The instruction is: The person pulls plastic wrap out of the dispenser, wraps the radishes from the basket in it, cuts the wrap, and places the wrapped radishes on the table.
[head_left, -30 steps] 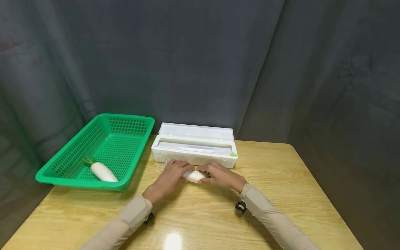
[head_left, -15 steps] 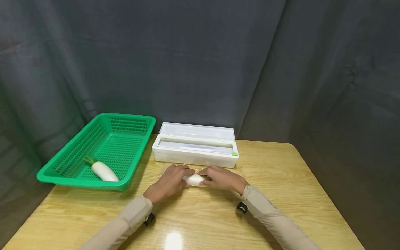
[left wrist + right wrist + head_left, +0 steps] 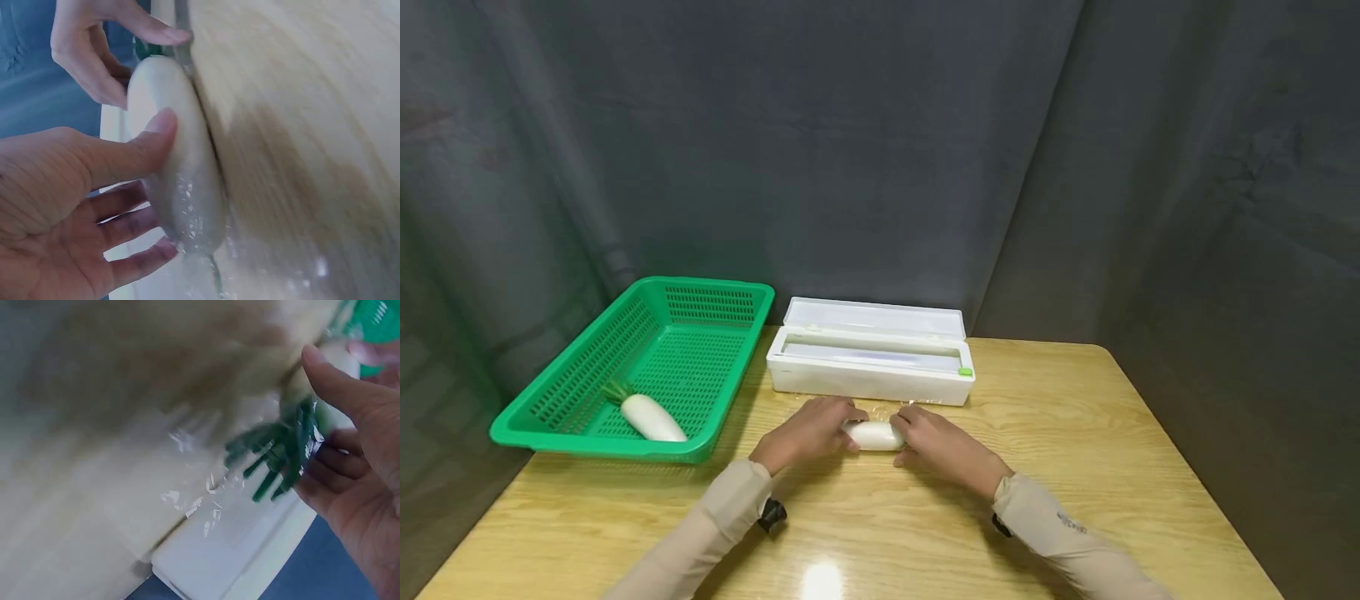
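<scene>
A white radish [image 3: 875,436] lies crosswise on the table between both hands, in front of the white wrap dispenser. Clear plastic wrap [image 3: 190,200] clings shiny and wrinkled about its lower end in the left wrist view. My left hand [image 3: 816,429] grips the radish's left part, thumb on top and fingers behind. Around the leafy end curls my right hand [image 3: 943,446], thumb on the near side. Cut green stems [image 3: 275,450] stick out there under crinkled film in the right wrist view.
The wrap dispenser [image 3: 868,383] stands behind the hands with its lid [image 3: 876,318] raised and a green slider [image 3: 965,372] at its right end. To the left, a green basket [image 3: 602,450] holds another radish [image 3: 653,418]. Dark curtains [image 3: 850,150] hang behind the wooden table [image 3: 1045,433].
The right hand has slid right toward the radish's end, baring more of its middle. The radish has come slightly nearer, a little farther from the dispenser.
</scene>
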The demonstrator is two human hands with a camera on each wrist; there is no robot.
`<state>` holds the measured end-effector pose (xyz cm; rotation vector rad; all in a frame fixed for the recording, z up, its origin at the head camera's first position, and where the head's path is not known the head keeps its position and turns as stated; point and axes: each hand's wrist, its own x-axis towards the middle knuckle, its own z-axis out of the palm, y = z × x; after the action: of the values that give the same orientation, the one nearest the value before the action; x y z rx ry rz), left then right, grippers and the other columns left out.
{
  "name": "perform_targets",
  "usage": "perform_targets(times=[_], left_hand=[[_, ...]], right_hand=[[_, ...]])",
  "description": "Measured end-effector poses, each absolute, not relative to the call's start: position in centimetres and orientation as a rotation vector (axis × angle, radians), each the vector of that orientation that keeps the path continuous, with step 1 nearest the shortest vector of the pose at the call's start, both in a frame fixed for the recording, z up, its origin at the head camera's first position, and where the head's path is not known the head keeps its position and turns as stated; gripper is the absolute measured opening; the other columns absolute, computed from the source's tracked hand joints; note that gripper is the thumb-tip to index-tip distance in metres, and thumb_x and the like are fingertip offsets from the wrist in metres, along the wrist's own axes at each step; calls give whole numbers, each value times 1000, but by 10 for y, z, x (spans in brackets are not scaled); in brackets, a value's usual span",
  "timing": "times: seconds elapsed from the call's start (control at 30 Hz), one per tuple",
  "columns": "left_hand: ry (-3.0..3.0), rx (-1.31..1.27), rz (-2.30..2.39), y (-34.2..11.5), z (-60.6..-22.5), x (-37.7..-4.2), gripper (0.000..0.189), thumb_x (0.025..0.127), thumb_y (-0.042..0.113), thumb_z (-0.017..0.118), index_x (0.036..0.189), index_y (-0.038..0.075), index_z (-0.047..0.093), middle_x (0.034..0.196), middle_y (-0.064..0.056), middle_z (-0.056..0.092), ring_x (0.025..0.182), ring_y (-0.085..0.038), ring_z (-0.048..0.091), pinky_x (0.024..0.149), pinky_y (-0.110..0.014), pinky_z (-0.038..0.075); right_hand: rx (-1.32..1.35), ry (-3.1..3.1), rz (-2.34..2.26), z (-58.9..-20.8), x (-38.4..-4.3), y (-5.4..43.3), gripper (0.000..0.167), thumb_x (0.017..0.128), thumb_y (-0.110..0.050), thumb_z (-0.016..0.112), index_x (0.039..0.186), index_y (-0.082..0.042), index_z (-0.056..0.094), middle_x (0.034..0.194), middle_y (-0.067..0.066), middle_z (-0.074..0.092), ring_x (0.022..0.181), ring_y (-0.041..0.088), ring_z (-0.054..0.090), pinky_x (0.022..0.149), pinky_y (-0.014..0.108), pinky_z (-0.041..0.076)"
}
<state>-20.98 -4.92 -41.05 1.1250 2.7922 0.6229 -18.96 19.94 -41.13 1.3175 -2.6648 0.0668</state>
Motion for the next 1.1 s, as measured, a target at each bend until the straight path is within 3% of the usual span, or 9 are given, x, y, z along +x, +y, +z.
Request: perform_targets(times=[0.13, 0.27, 0.4, 0.57, 0.8, 0.9, 0.97, 1.1], left_hand=[[2739, 1146, 615, -49, -409, -208, 19, 84, 14, 87, 101, 11, 78, 88, 1, 72, 79, -11, 60, 73, -31, 51], [2653, 1121, 627, -50, -408, -205, 17, 85, 14, 86, 100, 9, 80, 88, 2, 74, 76, -7, 57, 73, -28, 49], [2560, 1059, 648, -50, -404, -205, 16, 88, 14, 83, 103, 9, 82, 89, 4, 74, 75, -5, 55, 74, -26, 49], [2543, 984, 673, -44, -398, -202, 12, 90, 11, 81, 102, 7, 81, 88, 3, 73, 75, -9, 55, 74, -29, 50], [2876, 1131, 520, -36, -402, -189, 40, 82, 5, 85, 121, 9, 76, 110, -7, 74, 99, -24, 71, 81, -39, 59], [2948, 1225, 524, -35, -404, -185, 44, 80, -1, 86, 122, 8, 75, 111, -8, 75, 98, -26, 73, 80, -38, 60], [2967, 1254, 522, -36, -404, -183, 40, 80, -2, 85, 118, 7, 75, 108, -8, 76, 95, -25, 73, 79, -37, 61], [2951, 1222, 505, -37, -403, -182, 39, 85, 1, 83, 122, 4, 74, 108, -10, 76, 94, -27, 73, 80, -39, 60]], right_hand=[[1304, -2733, 184, -416, -187, 198, 34, 91, -31, 81, 106, -2, 69, 102, 9, 69, 88, 17, 66, 74, 27, 57], [1346, -2870, 434, -414, -193, 198, 22, 93, -27, 79, 102, -8, 73, 100, 3, 72, 85, 10, 64, 75, 26, 54], [1433, -2957, 576, -407, -198, 198, 15, 93, -25, 79, 93, -12, 73, 86, -7, 68, 74, 1, 53, 70, 20, 47], [1459, -3008, 654, -401, -203, 200, 14, 92, -23, 80, 89, -11, 73, 77, -10, 60, 68, 0, 45, 64, 18, 42], [1462, -3076, 666, -395, -211, 199, 16, 95, -21, 77, 87, -9, 71, 73, -10, 52, 64, -1, 41, 60, 17, 36], [1449, -3110, 606, -392, -212, 197, 21, 98, -25, 73, 85, -10, 67, 74, -7, 48, 68, 2, 40, 63, 19, 35], [1424, -3112, 509, -391, -210, 197, 21, 100, -28, 70, 95, -8, 70, 82, -3, 50, 75, 6, 43, 68, 22, 39], [1313, -3088, 319, -391, -197, 199, 43, 104, -32, 67, 136, -3, 65, 115, 9, 60, 100, 17, 56, 85, 34, 51]])
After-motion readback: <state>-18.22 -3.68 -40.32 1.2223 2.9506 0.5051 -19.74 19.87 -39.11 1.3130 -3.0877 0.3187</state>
